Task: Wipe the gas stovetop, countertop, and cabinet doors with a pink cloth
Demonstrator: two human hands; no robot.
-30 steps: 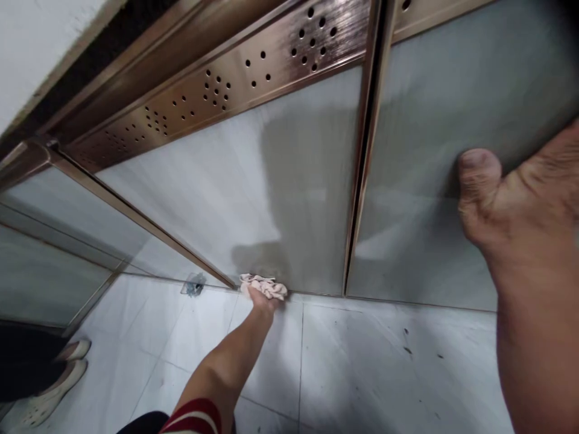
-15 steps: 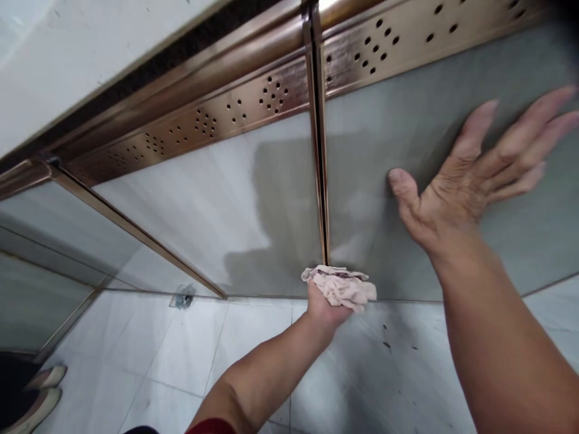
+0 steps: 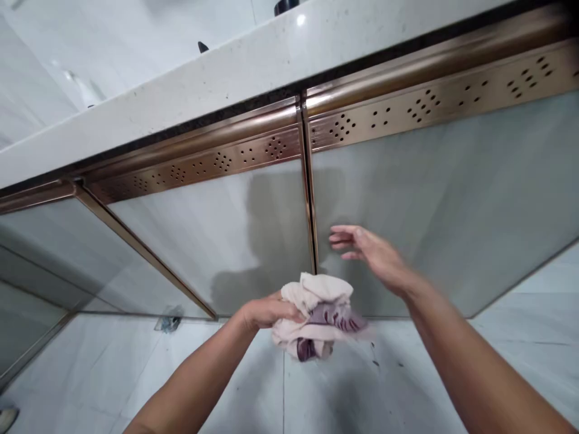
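Note:
A crumpled pale pink cloth point(image 3: 316, 319) with dark purplish patches is gripped in my left hand point(image 3: 271, 311), low in front of the cabinet doors. My right hand point(image 3: 362, 244) is held to the right of the cloth and slightly above it, apart from it. Its fingers point left, partly bent and spread, with nothing in them. Behind both hands stand the cabinet's grey glossy door panels point(image 3: 429, 211), with a copper-coloured trim strip point(image 3: 311, 211) running down the gap between them.
Above the doors, perforated copper-toned bands point(image 3: 203, 166) sit under a white countertop point(image 3: 253, 72). On the tiled floor point(image 3: 244, 380), a small clear, bluish crumpled item point(image 3: 169, 320) lies by the cabinet base, and dark specks lie at the right. Part of a shoe point(image 3: 8, 419) shows bottom left.
My right hand has left the right door panel and come left toward the cloth. My left hand has drawn the cloth back from the door seam, and more countertop is visible.

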